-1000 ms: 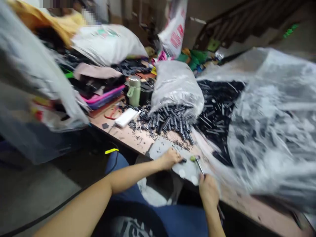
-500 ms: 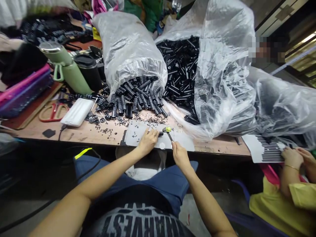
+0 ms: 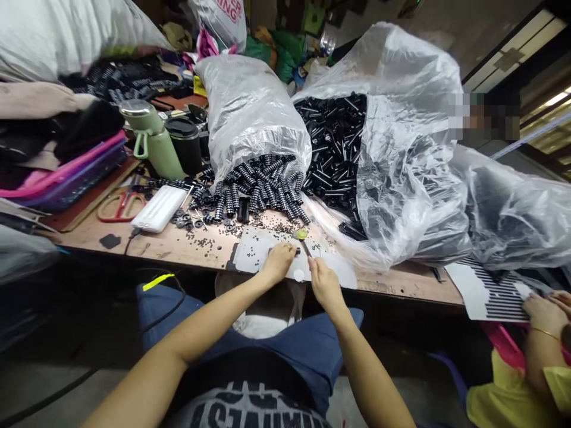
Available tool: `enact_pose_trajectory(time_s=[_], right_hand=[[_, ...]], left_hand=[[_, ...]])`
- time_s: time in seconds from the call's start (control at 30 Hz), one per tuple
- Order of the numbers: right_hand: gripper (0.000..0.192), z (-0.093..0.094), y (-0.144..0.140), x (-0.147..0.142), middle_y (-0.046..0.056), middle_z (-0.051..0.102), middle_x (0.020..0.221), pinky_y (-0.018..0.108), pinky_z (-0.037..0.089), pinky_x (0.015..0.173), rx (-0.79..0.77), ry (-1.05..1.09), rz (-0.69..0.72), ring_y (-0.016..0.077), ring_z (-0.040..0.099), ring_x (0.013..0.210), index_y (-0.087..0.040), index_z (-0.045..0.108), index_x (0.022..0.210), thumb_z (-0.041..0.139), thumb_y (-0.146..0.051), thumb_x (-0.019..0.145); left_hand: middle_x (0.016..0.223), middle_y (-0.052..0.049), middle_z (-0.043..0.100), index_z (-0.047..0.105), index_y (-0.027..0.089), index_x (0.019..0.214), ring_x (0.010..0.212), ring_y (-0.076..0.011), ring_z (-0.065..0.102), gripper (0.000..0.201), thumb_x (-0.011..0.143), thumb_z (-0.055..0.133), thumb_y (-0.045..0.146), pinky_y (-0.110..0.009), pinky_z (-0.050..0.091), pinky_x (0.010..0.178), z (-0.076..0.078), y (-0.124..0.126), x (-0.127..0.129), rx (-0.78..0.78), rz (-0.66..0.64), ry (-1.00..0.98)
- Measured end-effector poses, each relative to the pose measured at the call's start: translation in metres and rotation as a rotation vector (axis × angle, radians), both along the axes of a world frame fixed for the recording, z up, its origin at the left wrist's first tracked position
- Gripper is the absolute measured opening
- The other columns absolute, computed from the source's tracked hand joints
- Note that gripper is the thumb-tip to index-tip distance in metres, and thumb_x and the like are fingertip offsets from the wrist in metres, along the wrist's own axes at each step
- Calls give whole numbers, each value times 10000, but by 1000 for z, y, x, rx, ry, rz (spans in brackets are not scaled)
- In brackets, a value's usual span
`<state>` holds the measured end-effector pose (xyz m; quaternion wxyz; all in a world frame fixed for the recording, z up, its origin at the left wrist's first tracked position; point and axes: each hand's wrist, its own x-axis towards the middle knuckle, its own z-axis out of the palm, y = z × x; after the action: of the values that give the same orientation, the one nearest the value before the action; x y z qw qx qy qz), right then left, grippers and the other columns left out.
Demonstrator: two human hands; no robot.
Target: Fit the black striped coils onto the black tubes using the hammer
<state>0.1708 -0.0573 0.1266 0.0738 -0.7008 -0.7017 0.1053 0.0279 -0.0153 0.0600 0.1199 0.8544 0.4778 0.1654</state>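
— Grey plastic sheet (image 3: 256,249) at the table's (image 3: 178,246) near edge is where both hands meet. The left hand (image 3: 279,261) is curled down on a small dark part (image 3: 295,251), pinning it to the sheet.

— And the right?

— The right hand (image 3: 322,280) is closed round a thin tool (image 3: 303,241) with a yellow-green tip, which points at that same part. I'd judge a fitting step is in hand; the next move calls for a steady left grip and a careful push.

— Can you see the contact?

— No (too small, and fingers cover it). The ribbed black pieces (image 3: 254,187) spill from a clear bag (image 3: 250,113) just behind; the tube-filled bag (image 3: 401,131) hides much of the table, and a co-worker's hand (image 3: 542,312) is cut off at the right edge.
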Motion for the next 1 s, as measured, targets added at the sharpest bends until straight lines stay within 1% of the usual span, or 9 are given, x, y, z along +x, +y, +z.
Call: enact_pose_trajectory(time_s=[0.17,0.23,0.33,0.43,0.57,0.67,0.77,0.9,1.0], right_hand=[[358,-28,13,48,69,649,795,263,280,571,17,-183,-122,179,587,663,-188,564,858,333,-426,994],[348,-44,14,57,86,637,849,268,319,616,68,-217,-119,195,583,759,-175,570,859,361,-421,986],[311,-56,17,61,95,618,916,294,375,723,201,-188,-71,226,550,892,-165,575,910,414,-424,966],[275,-48,31,64,99,609,979,318,391,789,289,-127,-56,240,520,943,-163,574,976,434,-399,958],[245,-18,76,88,131,586,1055,344,379,862,288,-183,-142,259,469,1027,-135,570,1050,403,-291,963],[257,-1,111,114,170,556,1107,373,370,886,182,-225,-215,285,425,1104,-104,575,1103,398,-178,933],[218,-1,132,134,152,568,1070,349,391,857,102,-176,-182,270,465,1072,-133,639,1007,498,-104,843],[120,-12,140,144,110,604,961,323,409,843,71,-10,-145,245,530,998,-158,665,807,603,-81,737],[86,-14,143,142,104,616,952,330,403,882,137,165,-165,237,537,1019,-162,654,784,569,-153,792]], left_hand=[[982,-135,614,576,146,1159,891,-244,568,297,910,416,171,-339,472,758,26,-7,-12,-99,-2,-108],[1020,-164,604,551,115,1210,889,-255,569,340,918,388,178,-342,466,748,34,18,-23,-125,172,-101],[1105,-245,569,581,28,1145,1030,-313,530,378,900,301,95,-375,454,795,37,80,-40,-55,509,-12],[1104,-294,562,626,-26,1034,1057,-357,522,361,884,320,92,-403,461,781,32,132,-45,-142,719,68],[1039,-313,594,631,-46,1005,1033,-355,565,300,854,429,116,-378,467,754,27,159,-35,-244,782,133],[941,-294,632,643,-39,963,951,-329,621,271,836,439,86,-353,474,717,35,159,-34,-260,760,147],[942,-278,647,657,-25,959,920,-315,640,288,840,424,96,-353,480,726,50,142,-46,-234,727,162],[926,-200,668,684,60,920,876,-290,641,302,848,468,257,-340,475,769,69,89,-66,-69,532,182],[806,-137,668,676,119,784,779,-257,636,233,813,507,277,-319,474,729,72,51,-68,-85,364,184]])
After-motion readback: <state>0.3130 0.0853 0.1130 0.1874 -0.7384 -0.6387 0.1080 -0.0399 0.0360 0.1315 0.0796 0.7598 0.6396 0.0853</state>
